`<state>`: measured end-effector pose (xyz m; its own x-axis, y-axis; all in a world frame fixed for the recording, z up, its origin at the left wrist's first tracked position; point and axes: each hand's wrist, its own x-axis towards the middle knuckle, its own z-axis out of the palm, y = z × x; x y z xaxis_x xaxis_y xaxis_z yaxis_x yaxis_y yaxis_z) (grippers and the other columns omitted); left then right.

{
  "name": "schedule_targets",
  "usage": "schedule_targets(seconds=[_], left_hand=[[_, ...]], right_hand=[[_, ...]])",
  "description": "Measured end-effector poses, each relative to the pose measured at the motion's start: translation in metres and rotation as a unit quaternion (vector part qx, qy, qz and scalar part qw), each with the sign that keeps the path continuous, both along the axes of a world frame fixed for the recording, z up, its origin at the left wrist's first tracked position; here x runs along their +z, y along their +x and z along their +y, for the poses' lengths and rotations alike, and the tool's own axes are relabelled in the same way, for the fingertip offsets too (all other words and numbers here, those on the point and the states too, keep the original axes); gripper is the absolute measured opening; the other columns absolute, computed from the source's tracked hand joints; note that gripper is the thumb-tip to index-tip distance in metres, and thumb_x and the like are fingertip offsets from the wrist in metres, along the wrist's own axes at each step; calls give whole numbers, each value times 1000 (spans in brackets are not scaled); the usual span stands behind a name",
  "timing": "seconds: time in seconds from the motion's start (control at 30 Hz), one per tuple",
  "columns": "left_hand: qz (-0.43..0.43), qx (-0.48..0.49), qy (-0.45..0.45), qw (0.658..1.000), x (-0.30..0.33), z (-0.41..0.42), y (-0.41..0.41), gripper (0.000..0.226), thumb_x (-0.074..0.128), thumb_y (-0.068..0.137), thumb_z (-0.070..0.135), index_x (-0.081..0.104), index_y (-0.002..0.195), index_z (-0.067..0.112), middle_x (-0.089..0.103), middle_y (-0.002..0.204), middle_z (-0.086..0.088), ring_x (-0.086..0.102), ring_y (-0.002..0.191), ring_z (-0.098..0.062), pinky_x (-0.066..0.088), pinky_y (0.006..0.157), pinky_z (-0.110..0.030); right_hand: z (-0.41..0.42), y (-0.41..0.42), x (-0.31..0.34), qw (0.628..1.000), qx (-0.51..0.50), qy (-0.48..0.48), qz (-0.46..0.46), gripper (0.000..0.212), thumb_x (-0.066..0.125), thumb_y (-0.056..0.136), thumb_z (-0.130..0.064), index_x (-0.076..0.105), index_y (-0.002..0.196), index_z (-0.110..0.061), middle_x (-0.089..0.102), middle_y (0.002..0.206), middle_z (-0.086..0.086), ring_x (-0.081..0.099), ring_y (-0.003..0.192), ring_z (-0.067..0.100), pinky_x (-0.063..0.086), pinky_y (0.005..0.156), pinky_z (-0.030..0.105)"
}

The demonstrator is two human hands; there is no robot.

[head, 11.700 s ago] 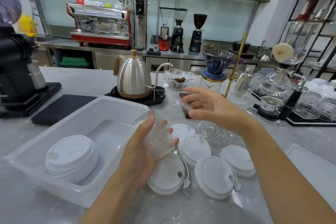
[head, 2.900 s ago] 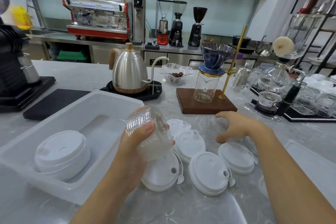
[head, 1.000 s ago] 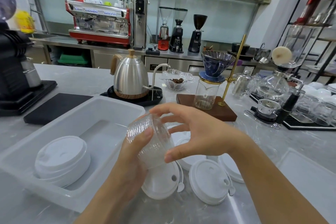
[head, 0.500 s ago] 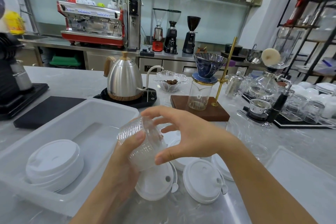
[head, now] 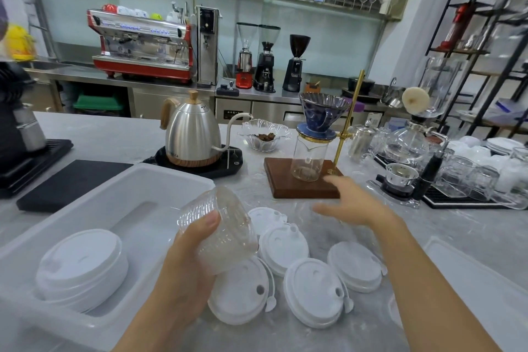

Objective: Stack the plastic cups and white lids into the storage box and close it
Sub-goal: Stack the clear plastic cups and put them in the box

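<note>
My left hand grips a stack of clear plastic cups, tilted with the base pointing up and left, above the counter beside the box. My right hand is blurred, fingers spread, empty, reaching over the counter in front of the wooden stand. The white storage box lies open at the left with a stack of white lids inside. Several loose white lids lie on the counter between my arms. The box's lid lies at the right edge.
A steel kettle on a black base stands behind the box. A wooden stand with a glass carafe and blue dripper is just beyond my right hand. Glassware and a black tray crowd the right; a black mat lies at the left.
My right hand has let go of the cup stack and swung out to the right over the counter. My left hand still holds the cups in the same place.
</note>
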<state>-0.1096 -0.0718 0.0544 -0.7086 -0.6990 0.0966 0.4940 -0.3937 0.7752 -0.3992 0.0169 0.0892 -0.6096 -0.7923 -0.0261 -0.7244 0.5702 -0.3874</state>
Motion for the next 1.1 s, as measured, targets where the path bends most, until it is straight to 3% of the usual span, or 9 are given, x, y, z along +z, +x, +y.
schedule_targets(seconds=[0.07, 0.13, 0.23, 0.33, 0.5, 0.67, 0.83, 0.97, 1.1], left_hand=[[-8, 0, 1, 1000, 0, 0, 0, 76, 96, 30, 55, 83, 90, 11, 77, 95, -20, 76, 85, -32, 48, 99, -63], [-6, -2, 2, 1000, 0, 0, -1, 76, 96, 30, 54, 83, 91, 11, 77, 96, -20, 76, 86, -32, 47, 100, -63], [-3, -4, 0, 1000, 0, 0, -2, 75, 96, 31, 53, 83, 91, 11, 76, 95, -20, 76, 85, -31, 56, 90, -59], [-3, -2, -2, 1000, -1, 0, -2, 76, 97, 31, 53, 82, 92, 11, 76, 95, -20, 76, 83, -32, 59, 85, -56], [-10, 4, 2, 1000, -2, 0, -1, 81, 96, 34, 54, 80, 99, 8, 72, 101, -26, 74, 86, -36, 45, 101, -66], [-4, 3, 0, 1000, -2, 0, -1, 78, 95, 34, 55, 81, 95, 9, 74, 98, -23, 74, 84, -35, 41, 103, -69], [8, -3, -7, 1000, -1, 0, 0, 70, 94, 37, 56, 82, 91, 13, 77, 93, -17, 76, 83, -30, 38, 105, -72], [11, 0, -4, 1000, 0, 1, 0, 71, 94, 35, 56, 83, 90, 14, 78, 91, -16, 76, 83, -30, 37, 106, -71], [10, -5, -16, 1000, -1, 2, -1, 67, 92, 40, 57, 83, 91, 15, 78, 92, -14, 76, 86, -30, 37, 106, -71]], right_hand=[[5, -19, -18, 993, -75, 76, 42, 106, 71, 71, -68, 23, 155, -22, 20, 162, 10, 19, 149, 31, 29, 116, 52], [8, -26, -29, 987, -117, 110, 16, 118, 69, 66, -76, 15, 157, -23, 9, 164, 9, 8, 152, 35, 23, 118, 56], [10, -29, -36, 986, -104, 126, -27, 121, 70, 61, -79, 20, 156, -24, 21, 163, 6, 25, 148, 32, 28, 118, 49], [9, -26, -35, 990, -82, 112, -34, 106, 75, 67, -68, 33, 153, -23, 37, 158, 0, 42, 141, 25, 35, 115, 42], [17, -23, -24, 989, -100, 104, -36, 97, 80, 73, -55, 34, 152, -23, 40, 156, 1, 45, 138, 25, 38, 112, 39], [31, -20, -9, 973, -95, 210, -13, 94, 76, 77, -55, 32, 153, -21, 36, 157, 0, 45, 137, 24, 41, 105, 34], [30, -29, -12, 984, -117, 134, -30, 92, 88, 69, -32, 40, 147, -28, 46, 149, 5, 56, 122, 28, 54, 90, 37], [34, -37, -7, 982, -105, 156, -21, 100, 86, 68, -47, 33, 151, -27, 41, 154, 2, 52, 130, 26, 46, 99, 36], [43, -34, 0, 965, -124, 223, -59, 100, 90, 63, -47, 39, 146, -26, 49, 144, 5, 59, 116, 28, 55, 72, 38]])
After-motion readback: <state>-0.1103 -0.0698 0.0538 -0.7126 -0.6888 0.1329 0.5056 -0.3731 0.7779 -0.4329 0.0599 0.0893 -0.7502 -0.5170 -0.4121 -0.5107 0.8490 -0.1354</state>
